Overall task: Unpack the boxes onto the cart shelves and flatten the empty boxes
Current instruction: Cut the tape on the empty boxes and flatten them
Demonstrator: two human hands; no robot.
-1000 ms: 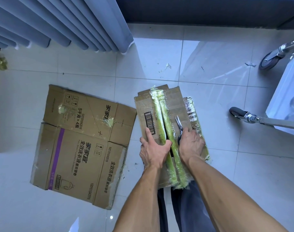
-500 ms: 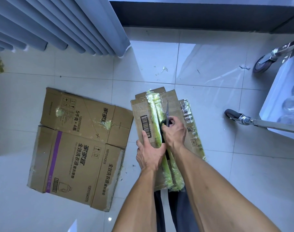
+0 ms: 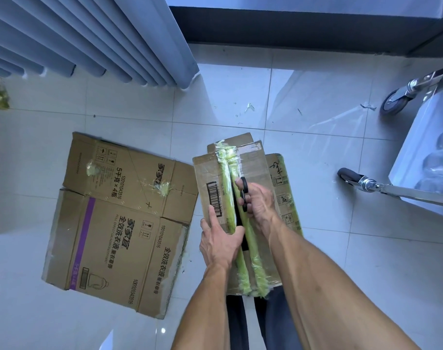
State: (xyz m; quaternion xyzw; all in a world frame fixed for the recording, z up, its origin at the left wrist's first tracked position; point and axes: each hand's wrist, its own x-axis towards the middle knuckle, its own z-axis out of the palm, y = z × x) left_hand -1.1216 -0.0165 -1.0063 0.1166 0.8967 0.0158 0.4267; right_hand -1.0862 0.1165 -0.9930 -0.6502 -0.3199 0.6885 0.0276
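Down on the tiled floor (image 3: 316, 261), a sealed cardboard box (image 3: 253, 168) stands under both hands, its top seam covered by two ridges of bunched yellow-green tape (image 3: 243, 251). The right hand (image 3: 259, 200) has its fingers (image 3: 238, 183) curled through the black handles of a pair of scissors (image 3: 243, 188), which sit at the gap between the tape ridges; the blades are hidden. The left hand (image 3: 219, 242) presses on the box top just left of those fingers, its own fingers spread and fairly straight beside the barcode label (image 3: 214, 199). Farther left lies a flattened box (image 3: 114, 223). Well to the right stands the cart (image 3: 417, 170) on castors.
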